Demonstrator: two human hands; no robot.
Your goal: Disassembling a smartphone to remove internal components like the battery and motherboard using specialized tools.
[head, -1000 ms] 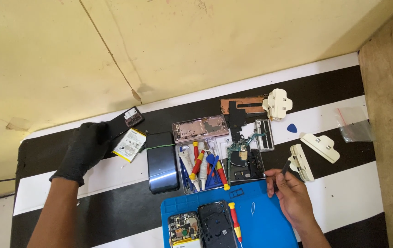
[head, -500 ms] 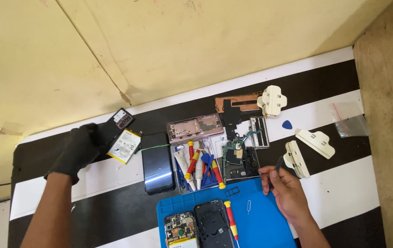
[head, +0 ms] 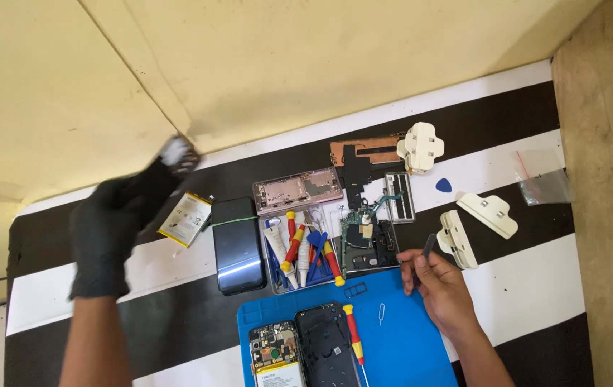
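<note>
1. Tool tray [head: 305,252] at the middle of the striped table [head: 536,279].
2. Black phone [head: 238,245] just left of the tray.
3. Yellow battery [head: 185,218] farther left.
4. Blue mat [head: 407,337] below the tray.
5. Three cream clamps [head: 488,214] to its right.

Dark phone screen [head: 238,245] on the striped mat, yellow-labelled battery [head: 185,218] beside it — clear plastic bag [head: 544,178] far right

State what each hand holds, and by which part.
Left hand, gloved: a small dark part, blurred, gripped at its lower end. Right hand: a thin dark tool, pinched at its lower end.
</note>
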